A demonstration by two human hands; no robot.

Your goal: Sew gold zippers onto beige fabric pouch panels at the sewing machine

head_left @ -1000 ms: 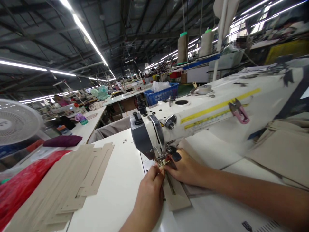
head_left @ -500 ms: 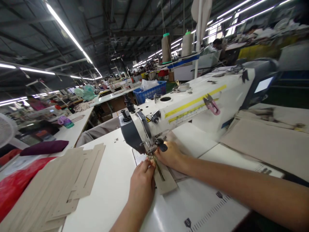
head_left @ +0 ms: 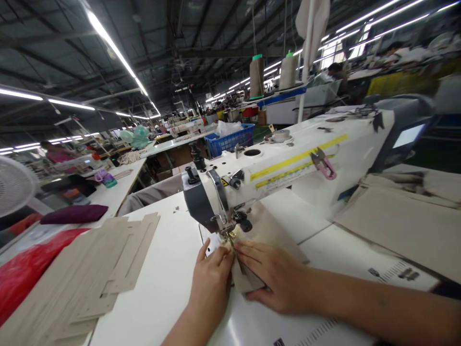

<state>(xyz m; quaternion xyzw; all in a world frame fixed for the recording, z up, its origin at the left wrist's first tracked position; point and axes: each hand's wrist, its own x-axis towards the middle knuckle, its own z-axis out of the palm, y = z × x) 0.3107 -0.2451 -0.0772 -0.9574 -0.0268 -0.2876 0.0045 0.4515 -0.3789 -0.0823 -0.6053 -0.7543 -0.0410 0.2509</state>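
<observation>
A beige fabric piece [head_left: 246, 281] with a dark zip-like strip down its middle lies under the needle area of a white sewing machine [head_left: 295, 166]. A small gold-coloured part shows close to the presser foot [head_left: 227, 234]. My left hand [head_left: 212, 278] pinches the piece's left side just in front of the foot, its index finger raised. Over the right side lies my right hand [head_left: 283, 276], fingertips together at the strip and thumb at the near edge, gripping the piece. Behind it, more beige fabric [head_left: 275, 230] spreads under the machine arm. The fingers partly hide the strip.
Stacked beige cut panels [head_left: 82, 274] with slots lie at left, beside red plastic [head_left: 39, 269] and a purple cloth [head_left: 74, 214]. Pink-handled snips [head_left: 323, 164] rest against the machine arm. Larger beige pieces [head_left: 399, 221] lie at right. A blue basket [head_left: 230, 139] stands behind.
My right hand has come from behind the needle to the near right side of the piece. The left hand stays by the foot, its index finger now lifted. The view has shifted slightly.
</observation>
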